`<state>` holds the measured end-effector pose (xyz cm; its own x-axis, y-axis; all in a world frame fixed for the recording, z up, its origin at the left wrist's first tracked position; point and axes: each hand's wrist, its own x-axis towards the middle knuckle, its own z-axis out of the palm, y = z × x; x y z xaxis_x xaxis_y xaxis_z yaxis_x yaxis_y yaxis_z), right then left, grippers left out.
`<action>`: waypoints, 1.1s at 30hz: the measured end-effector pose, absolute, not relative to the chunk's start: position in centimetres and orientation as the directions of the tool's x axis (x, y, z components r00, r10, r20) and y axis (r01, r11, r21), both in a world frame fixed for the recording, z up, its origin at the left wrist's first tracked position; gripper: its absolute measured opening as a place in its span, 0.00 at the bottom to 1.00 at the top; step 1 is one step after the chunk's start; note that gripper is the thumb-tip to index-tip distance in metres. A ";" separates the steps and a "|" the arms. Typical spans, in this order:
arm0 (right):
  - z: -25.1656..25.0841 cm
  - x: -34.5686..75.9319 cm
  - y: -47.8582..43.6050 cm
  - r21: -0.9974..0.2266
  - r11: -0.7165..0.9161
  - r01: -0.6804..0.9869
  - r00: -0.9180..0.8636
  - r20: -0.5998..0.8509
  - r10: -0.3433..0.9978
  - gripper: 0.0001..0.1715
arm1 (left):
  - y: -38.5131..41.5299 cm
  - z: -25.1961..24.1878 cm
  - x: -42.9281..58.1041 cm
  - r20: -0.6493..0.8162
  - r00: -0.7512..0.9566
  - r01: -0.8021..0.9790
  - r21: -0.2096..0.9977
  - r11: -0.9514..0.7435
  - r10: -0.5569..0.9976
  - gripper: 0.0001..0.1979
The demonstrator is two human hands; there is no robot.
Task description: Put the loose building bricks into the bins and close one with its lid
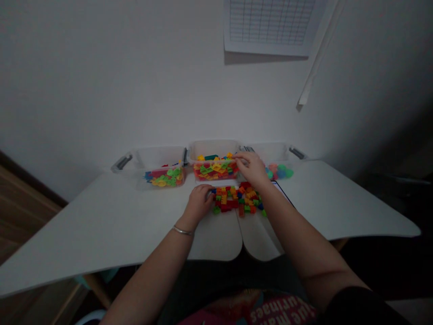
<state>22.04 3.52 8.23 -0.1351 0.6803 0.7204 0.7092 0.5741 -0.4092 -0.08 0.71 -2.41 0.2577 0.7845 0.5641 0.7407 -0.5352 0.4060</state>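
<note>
My left hand (199, 201) rests on the white table, its fingers curled around the end of a blue toy brick (213, 191) at the left of a loose heap. The heap of toy bricks (230, 204), in red, orange, yellow, green and blue, lies on the table between my forearms. My right hand (250, 169) is at the right front corner of the middle clear plastic box (213, 145), thumb and fingers drawn together. Whatever those fingertips hold is too small to make out. Colourful plastic pieces (216, 168) fill the lower part of that box.
A clear box (157, 153) with green, yellow and blue pieces stands at the left. Another clear box (270, 149) stands at the right, partly behind my right hand. Under my right forearm lies a dark-edged flat object (283, 193). Behind the table (111, 225) rises a wall with a gridded sheet (270, 22).
</note>
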 end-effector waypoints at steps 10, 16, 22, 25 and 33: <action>4.6 21.3 -0.4 -0.215 0.452 0.866 -0.290 0.521 0.803 0.12 | 0.2 -1.6 -0.1 0.575 0.222 0.748 0.417 -0.516 0.787 0.11; 2.3 21.5 -1.0 -0.137 0.413 0.900 -0.313 0.455 0.834 0.16 | 0.6 -1.9 -0.4 0.571 0.194 0.742 0.447 -0.500 0.798 0.10; 1.4 21.6 -0.8 -0.097 0.360 0.928 -0.295 0.399 0.868 0.15 | 0.6 -2.1 -0.3 0.571 0.160 0.734 0.476 -0.484 0.805 0.10; 1.0 21.5 -0.7 -0.099 0.360 0.928 -0.292 0.405 0.866 0.13 | 0.6 -2.1 -0.3 0.557 0.172 0.726 0.485 -0.487 0.812 0.10; 0.4 21.6 -0.5 -0.192 0.397 0.898 -0.277 0.455 0.846 0.12 | 0.4 -1.8 -0.3 0.501 0.227 0.703 0.509 -0.496 0.835 0.11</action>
<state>21.57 -0.50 0.36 -0.2774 0.8463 0.4548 0.8975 0.3971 -0.1916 -0.32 0.41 -1.84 0.2267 0.8353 0.5008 0.7032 -0.4962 0.5093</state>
